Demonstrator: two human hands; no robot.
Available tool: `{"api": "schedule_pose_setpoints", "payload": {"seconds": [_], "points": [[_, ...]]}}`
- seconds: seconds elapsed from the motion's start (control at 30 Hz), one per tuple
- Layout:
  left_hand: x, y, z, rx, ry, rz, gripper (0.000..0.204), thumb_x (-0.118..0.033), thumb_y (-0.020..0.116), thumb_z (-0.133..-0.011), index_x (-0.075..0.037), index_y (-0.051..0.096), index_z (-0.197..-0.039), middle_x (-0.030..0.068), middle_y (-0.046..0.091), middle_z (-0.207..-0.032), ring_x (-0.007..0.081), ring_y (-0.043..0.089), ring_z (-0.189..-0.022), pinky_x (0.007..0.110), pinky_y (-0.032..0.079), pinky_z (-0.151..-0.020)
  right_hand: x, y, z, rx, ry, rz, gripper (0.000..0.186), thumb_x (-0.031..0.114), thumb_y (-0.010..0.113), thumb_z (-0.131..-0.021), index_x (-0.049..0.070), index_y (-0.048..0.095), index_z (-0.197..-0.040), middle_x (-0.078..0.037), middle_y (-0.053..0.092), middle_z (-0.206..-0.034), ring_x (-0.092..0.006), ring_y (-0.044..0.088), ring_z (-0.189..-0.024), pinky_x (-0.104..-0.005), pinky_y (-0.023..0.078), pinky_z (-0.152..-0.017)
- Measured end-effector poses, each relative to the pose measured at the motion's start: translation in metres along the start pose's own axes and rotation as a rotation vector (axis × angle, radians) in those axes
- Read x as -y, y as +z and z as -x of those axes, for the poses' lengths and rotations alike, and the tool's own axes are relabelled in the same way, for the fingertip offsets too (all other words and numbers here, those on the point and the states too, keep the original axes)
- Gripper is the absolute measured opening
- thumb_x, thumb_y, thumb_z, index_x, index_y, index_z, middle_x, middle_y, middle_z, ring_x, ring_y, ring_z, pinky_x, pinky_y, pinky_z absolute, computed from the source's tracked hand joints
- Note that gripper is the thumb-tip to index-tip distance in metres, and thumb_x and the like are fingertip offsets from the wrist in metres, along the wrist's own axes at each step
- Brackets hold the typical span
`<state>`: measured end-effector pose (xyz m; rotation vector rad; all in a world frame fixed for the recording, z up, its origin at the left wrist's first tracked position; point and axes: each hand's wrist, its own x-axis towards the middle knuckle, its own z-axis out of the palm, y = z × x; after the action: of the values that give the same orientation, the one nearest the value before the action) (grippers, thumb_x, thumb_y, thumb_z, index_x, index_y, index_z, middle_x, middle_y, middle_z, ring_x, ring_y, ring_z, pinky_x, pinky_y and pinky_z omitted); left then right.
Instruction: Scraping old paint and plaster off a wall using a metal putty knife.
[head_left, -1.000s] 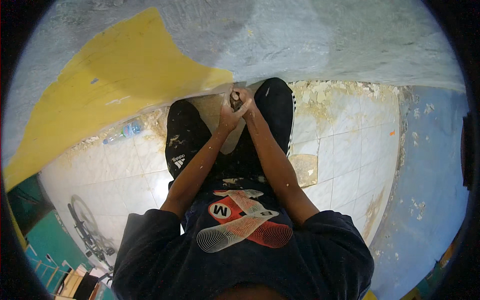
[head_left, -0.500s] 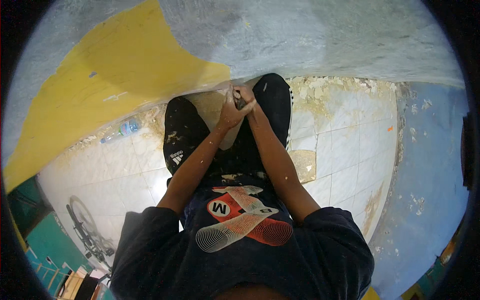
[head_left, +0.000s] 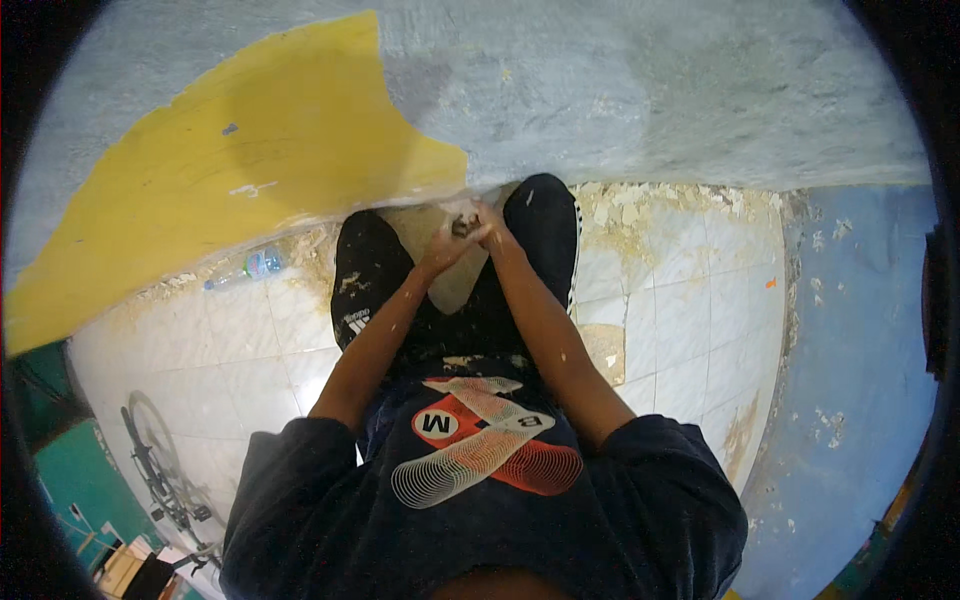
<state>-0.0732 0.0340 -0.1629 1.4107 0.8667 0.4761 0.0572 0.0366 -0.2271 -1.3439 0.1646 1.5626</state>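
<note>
Scraping low on the wall (head_left: 620, 90): both hands' fingers (head_left: 452, 243) grip a small scraper (head_left: 463, 226); next stroke needs steady pressure.

1. Even, fairly bright light falls on the wall (head_left: 620, 90); it comes from above and behind the person, whose soft shadow darkens the wall's yellow patch (head_left: 250, 190) and the grey just right of it.
2. Below the wall, the pale floor tiles (head_left: 680, 300) show a mild sheen but no harsh glare.
3. Fisheye distortion bends the wall's base into a curve, and a black rim surrounds the frame.
4. Focus is soft at the hands near the wall's base, where the small dark thing they grip is unclear.
</note>
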Motion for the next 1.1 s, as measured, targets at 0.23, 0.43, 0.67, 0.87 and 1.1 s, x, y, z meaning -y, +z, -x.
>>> {"api": "schedule_pose_setpoints", "payload": {"seconds": [0.23,0.43,0.67,0.87,1.1], "points": [[-0.046,-0.007,0.029,0.047,-0.151,0.250,0.081,-0.050,0.071,-0.064,0.002,0.041,-0.117,0.0149,0.050,-0.107,0.0264,0.048,-0.101,0.035,0.041,-0.085,-0.008,-0.008,0.012,-0.102,-0.090,0.007,0.031,0.023,0.034,-0.091,0.000,0.054,-0.086,-0.009,0.053,-0.068,-0.0196,0.050,-0.056,-0.0371,0.041,-0.049],[-0.066,0.003,0.008,-0.067,-0.207,0.079,0.076,-0.051,0.072,-0.062,0.002,0.047,-0.111,0.0129,0.051,-0.106,0.0238,0.049,-0.100,0.036,0.040,-0.085,-0.008,-0.007,-0.021,0.168,-0.267,0.166,0.029,0.023,0.035,-0.091,0.002,0.052,-0.081,-0.007,0.052,-0.067,-0.0185,0.049,-0.054,-0.0368,0.041,-0.049],[-0.033,0.011,-0.024,-0.339,-0.153,-0.068,0.065,-0.053,0.069,-0.064,0.006,0.055,-0.089,0.0175,0.055,-0.089,0.0253,0.055,-0.086,0.037,0.043,-0.075,-0.009,0.000,-0.032,0.146,-0.346,0.274,0.030,0.025,0.036,-0.091,0.002,0.050,-0.077,-0.006,0.050,-0.065,-0.0175,0.046,-0.053,-0.0360,0.039,-0.049],[-0.031,0.021,-0.010,-0.332,-0.216,-0.091,0.072,-0.051,0.068,-0.067,0.008,0.043,-0.100,0.0154,0.052,-0.079,0.0252,0.055,-0.076,0.041,0.044,-0.065,-0.019,-0.005,-0.030,0.123,-0.348,0.268,0.031,0.026,0.037,-0.091,0.003,0.049,-0.075,-0.005,0.048,-0.064,-0.0166,0.044,-0.052,-0.0353,0.038,-0.049],[-0.029,0.018,-0.010,-0.197,-0.327,-0.174,0.074,-0.054,0.065,-0.068,0.008,0.041,-0.101,0.0206,0.054,-0.086,0.0295,0.056,-0.080,0.039,0.044,-0.071,-0.026,-0.006,-0.027,0.140,-0.359,0.286,0.032,0.027,0.038,-0.091,0.004,0.048,-0.071,-0.004,0.046,-0.062,-0.0156,0.042,-0.050,-0.0345,0.037,-0.049]]}}
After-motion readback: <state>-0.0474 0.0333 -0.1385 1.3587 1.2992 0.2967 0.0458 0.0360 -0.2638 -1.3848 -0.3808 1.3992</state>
